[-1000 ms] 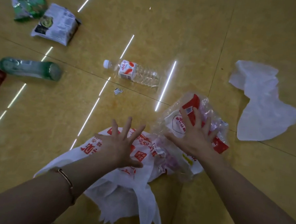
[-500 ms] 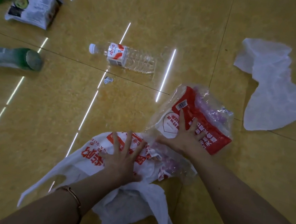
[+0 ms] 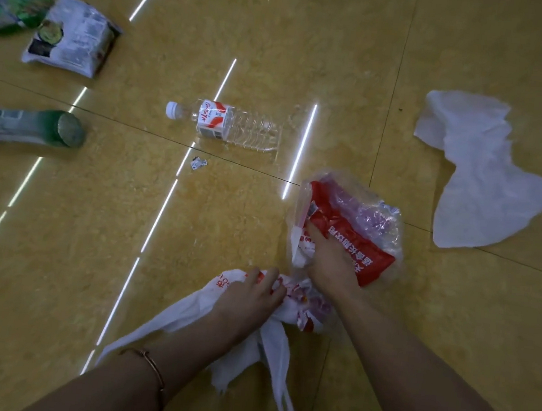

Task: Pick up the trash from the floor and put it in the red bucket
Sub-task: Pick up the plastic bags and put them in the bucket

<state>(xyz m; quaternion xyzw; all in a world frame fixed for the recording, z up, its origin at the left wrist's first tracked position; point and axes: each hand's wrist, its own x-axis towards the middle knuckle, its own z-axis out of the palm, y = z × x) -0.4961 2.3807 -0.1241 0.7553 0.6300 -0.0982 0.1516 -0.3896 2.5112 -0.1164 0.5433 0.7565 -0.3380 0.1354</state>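
Bunching white carrier bag [image 3: 181, 316] in left hand [image 3: 246, 300] at lower centre, fingers curled into it. Clutching red-and-clear wrapper [image 3: 370, 236] with right hand [image 3: 330, 262] just above, fingers dug into plastic. Cannot confirm anything binned; red bucket out of frame. Left to collect, further up: small scrap [image 3: 198, 163], clear water bottle [image 3: 234, 124] mid-frame, white sheet [image 3: 479, 180] at right, green bottle [image 3: 27, 126] at left edge, 2 snack packets [image 3: 73, 40] upper left. Ample bare floor [image 3: 92, 236] between items; no walls seen.
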